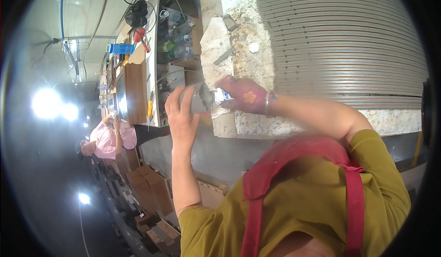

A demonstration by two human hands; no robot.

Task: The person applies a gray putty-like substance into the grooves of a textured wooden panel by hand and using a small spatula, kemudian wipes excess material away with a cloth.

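My bare left hand [182, 114] is wrapped round a grey cylindrical piece [200, 98], held sideways at the near edge of the worktable. My right hand [243, 94], in a pink glove with a flower pattern, closes on a small white and blue container [221, 96]. The container's end meets the right side of the grey piece; whether it goes inside I cannot tell. A white scrap like paper or cloth [220, 111] lies just below the container.
Long grey metal strips [349, 41] lie in rows on the stained worktable [262, 127]. A round white cap [253, 47] and a grey bar [223, 56] are beyond my hands. Plastic bottles [181, 50] fill a shelf at left. A person in pink [108, 137] sits farther left, near cardboard boxes [149, 188].
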